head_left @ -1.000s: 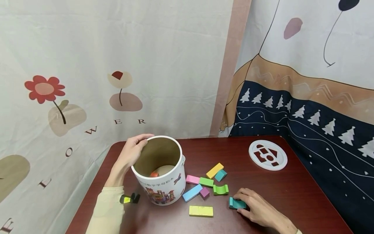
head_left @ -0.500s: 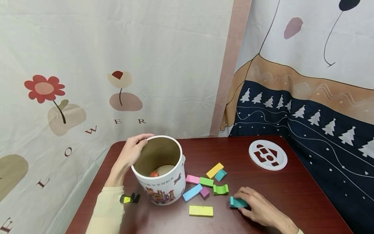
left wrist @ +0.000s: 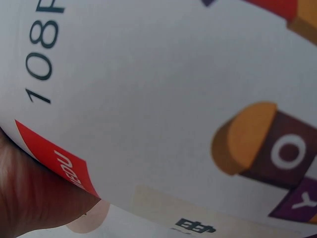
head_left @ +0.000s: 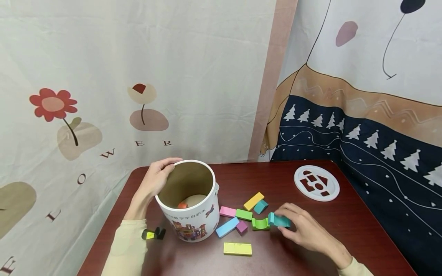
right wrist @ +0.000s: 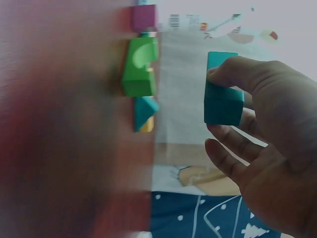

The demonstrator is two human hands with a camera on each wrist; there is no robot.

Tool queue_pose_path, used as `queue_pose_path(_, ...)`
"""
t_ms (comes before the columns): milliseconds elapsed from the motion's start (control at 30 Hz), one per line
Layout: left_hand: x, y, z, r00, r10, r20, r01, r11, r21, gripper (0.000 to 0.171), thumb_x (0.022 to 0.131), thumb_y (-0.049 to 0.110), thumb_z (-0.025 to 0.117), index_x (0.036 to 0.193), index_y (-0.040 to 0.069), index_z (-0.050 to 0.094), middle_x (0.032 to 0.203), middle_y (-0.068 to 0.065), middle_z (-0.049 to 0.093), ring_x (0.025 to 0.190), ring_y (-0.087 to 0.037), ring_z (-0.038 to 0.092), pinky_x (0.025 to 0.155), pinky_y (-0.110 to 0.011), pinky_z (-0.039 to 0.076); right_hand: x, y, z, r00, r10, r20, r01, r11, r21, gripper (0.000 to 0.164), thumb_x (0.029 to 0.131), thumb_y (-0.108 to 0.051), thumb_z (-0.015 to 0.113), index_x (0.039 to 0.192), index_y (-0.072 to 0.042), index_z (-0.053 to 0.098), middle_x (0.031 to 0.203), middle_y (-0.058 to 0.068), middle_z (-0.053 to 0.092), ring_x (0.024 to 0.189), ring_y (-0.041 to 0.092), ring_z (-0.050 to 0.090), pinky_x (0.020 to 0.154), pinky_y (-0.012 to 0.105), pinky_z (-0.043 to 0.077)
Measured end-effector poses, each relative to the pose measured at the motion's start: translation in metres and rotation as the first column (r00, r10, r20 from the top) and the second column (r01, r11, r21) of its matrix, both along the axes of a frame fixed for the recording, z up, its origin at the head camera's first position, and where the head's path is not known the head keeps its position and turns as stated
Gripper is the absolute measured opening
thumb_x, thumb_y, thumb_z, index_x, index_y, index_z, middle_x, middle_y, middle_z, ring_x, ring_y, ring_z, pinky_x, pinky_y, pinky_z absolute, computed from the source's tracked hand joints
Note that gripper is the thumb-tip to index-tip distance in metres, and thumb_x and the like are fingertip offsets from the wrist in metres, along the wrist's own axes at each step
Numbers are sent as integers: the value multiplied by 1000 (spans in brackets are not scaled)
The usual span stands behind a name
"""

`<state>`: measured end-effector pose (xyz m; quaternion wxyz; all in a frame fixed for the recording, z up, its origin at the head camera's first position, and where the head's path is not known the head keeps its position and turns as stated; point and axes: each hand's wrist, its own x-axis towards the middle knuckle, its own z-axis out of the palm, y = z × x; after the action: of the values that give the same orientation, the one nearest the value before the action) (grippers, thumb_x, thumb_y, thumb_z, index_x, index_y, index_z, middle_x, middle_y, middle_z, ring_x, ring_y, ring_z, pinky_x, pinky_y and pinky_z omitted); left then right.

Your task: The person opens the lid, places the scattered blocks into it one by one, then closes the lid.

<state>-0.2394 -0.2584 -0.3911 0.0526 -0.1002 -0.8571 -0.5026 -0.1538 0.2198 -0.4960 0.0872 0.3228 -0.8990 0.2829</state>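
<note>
My left hand grips the rim of a white bucket printed with coloured blocks. Close up in the left wrist view, a digit lies against the bucket's outer wall. An orange-red piece shows inside on its floor. Between thumb and fingers, my right hand pinches a teal block with a curved hollow. In the right wrist view this block is held above the table. Just left of it in the head view lies a green block with a similar hollow.
Beside the bucket lie pink, green, blue, purple, orange-yellow, teal and yellow blocks. A white lid with shaped cutouts lies at the back right of the table. Printed curtains stand behind.
My right hand has lifted the teal block off the table and carried it away from me, close to the green hollowed block. The left hand and the bucket have stayed put.
</note>
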Motion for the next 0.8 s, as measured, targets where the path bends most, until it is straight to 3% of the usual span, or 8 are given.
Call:
queue_pose_path(300, -1, 0, 1, 1000, 3, 0, -3, 1000, -2, 34, 109, 11, 46, 134, 6, 69, 125, -15, 70, 107, -31, 65, 92, -52, 49, -20, -30, 27, 987, 78, -142, -98, 986, -135, 43, 78, -10, 86, 117, -16, 71, 114, -5, 62, 99, 7, 56, 79, 29, 59)
queue_pose_path(533, -1, -1, 1, 1000, 4, 0, -4, 1000, -3, 34, 109, 12, 46, 134, 7, 69, 126, -15, 69, 108, -30, 65, 92, -52, 49, -36, -60, 56, 961, 131, -242, -184, 961, -207, 44, 76, -8, 85, 118, -12, 70, 115, -4, 62, 99, 6, 56, 78, 26, 59)
queue_pose_path(800, 0, -1, 1, 1000, 3, 11, -3, 1000, 7, 34, 109, 12, 45, 134, 6, 68, 127, -15, 69, 108, -30, 65, 92, -52, 49, -50, -95, 86, 931, 192, -309, -272, 931, -242, 40, 80, -10, 81, 118, -9, 70, 117, 0, 62, 101, 10, 58, 79, 30, 60)
